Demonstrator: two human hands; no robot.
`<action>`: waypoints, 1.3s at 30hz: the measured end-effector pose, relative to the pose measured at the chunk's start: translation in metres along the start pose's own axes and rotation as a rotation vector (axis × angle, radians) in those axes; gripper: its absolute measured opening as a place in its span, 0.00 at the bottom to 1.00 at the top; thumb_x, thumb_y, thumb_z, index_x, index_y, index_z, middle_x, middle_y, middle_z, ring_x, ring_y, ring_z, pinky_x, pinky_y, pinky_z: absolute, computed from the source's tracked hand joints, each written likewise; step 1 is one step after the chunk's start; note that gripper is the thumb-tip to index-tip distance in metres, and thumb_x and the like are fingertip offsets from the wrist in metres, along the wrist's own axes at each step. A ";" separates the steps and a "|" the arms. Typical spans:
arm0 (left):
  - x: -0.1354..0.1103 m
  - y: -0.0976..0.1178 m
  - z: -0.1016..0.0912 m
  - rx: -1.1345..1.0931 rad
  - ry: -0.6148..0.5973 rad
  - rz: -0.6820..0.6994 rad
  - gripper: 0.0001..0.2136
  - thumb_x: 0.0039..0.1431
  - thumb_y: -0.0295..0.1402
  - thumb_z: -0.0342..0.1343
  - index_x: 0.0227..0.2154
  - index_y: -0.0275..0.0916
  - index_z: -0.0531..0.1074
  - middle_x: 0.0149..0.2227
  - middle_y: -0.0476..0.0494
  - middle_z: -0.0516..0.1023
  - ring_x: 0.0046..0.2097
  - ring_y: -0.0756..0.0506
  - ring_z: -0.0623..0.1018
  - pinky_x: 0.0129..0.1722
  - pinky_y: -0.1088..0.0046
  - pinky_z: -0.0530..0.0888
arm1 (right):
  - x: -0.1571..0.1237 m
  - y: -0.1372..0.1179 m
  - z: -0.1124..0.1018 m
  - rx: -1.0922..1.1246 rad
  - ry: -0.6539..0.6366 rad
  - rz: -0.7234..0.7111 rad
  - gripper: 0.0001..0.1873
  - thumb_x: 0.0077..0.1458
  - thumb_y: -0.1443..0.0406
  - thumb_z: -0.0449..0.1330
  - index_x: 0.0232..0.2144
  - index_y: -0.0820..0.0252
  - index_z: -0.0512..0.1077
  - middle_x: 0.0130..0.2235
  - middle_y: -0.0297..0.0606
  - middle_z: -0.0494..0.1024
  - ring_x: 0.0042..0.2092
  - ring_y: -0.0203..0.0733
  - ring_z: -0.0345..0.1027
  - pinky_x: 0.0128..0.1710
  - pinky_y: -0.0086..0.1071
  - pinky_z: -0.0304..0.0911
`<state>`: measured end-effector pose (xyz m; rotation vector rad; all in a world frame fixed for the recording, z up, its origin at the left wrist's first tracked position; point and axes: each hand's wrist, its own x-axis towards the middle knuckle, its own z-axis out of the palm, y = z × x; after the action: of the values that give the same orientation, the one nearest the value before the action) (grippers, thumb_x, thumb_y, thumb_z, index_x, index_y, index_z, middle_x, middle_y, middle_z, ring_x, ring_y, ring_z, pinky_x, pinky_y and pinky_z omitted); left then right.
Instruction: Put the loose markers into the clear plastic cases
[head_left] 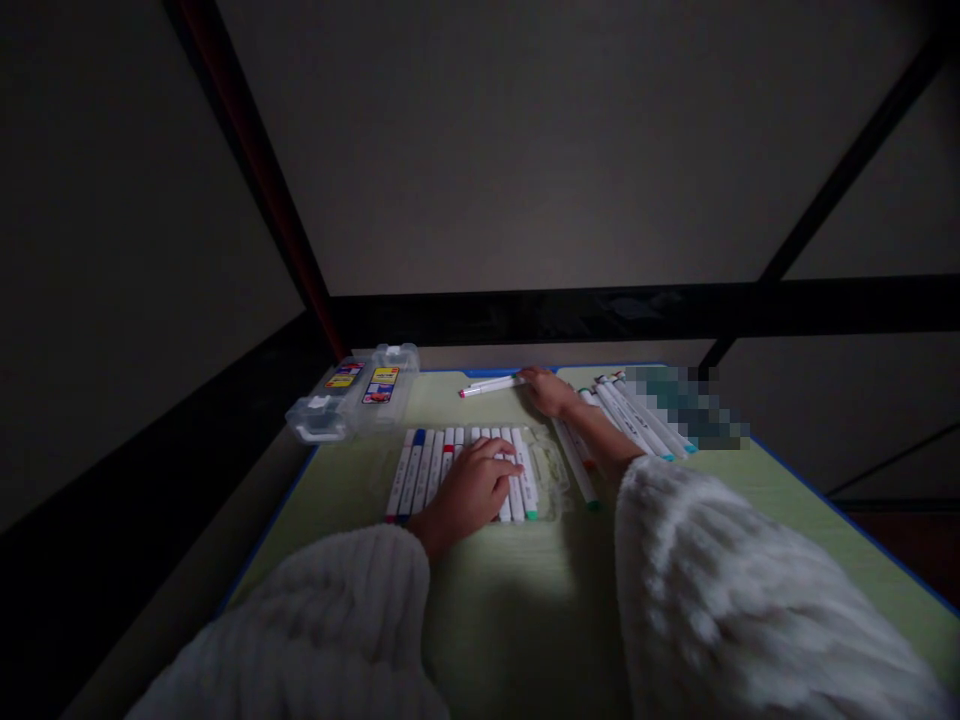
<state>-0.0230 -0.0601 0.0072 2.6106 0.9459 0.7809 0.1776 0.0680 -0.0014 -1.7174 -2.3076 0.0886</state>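
Observation:
White markers (414, 480) with coloured ends lie side by side in a clear plastic tray (559, 480). My left hand (472, 480) rests over the right half of that row, thumb apart from the fingers, gripping nothing. Farther back, my right hand (547, 392) has its fingers curled at the right end of white markers (487, 386), one with a red-pink end. What the fingertips do there is partly hidden. Below my right forearm, more loose markers (574, 460) lie slanted, some with green or orange ends.
Several markers (630, 420) lie fanned at the right, beside a pixelated patch. A clear plastic case (352, 395) with yellow labels and white latches stands at the back left. The pale green table (510, 600) has a blue edge and stands near a wall (540, 150).

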 end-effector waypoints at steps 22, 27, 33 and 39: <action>0.000 0.001 -0.002 0.003 -0.011 -0.013 0.15 0.50 0.19 0.48 0.34 0.40 0.77 0.42 0.43 0.73 0.46 0.44 0.70 0.47 0.64 0.68 | -0.016 -0.029 -0.009 -0.082 -0.067 -0.100 0.16 0.58 0.66 0.49 0.47 0.54 0.70 0.47 0.43 0.72 0.48 0.43 0.66 0.45 0.31 0.60; 0.000 0.001 -0.001 -0.004 0.004 0.007 0.15 0.50 0.18 0.49 0.33 0.39 0.77 0.41 0.43 0.73 0.46 0.44 0.70 0.47 0.66 0.68 | -0.030 -0.031 -0.014 -0.092 -0.070 -0.141 0.16 0.59 0.63 0.48 0.45 0.54 0.71 0.46 0.42 0.72 0.49 0.43 0.65 0.44 0.32 0.60; 0.000 -0.001 0.001 -0.006 0.011 0.016 0.14 0.50 0.18 0.49 0.33 0.39 0.76 0.41 0.43 0.73 0.45 0.44 0.70 0.47 0.65 0.68 | -0.036 -0.030 -0.018 -0.106 -0.082 -0.198 0.15 0.59 0.63 0.49 0.45 0.53 0.71 0.46 0.40 0.73 0.48 0.45 0.66 0.42 0.33 0.60; 0.000 -0.002 0.001 -0.008 0.006 0.016 0.14 0.50 0.18 0.49 0.34 0.37 0.76 0.41 0.42 0.73 0.45 0.44 0.70 0.47 0.66 0.68 | -0.035 -0.028 -0.020 -0.106 -0.097 -0.228 0.15 0.57 0.63 0.51 0.45 0.51 0.72 0.45 0.39 0.74 0.46 0.44 0.68 0.42 0.31 0.60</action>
<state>-0.0239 -0.0588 0.0057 2.6137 0.9236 0.7956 0.1654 0.0240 0.0172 -1.5145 -2.6055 0.0066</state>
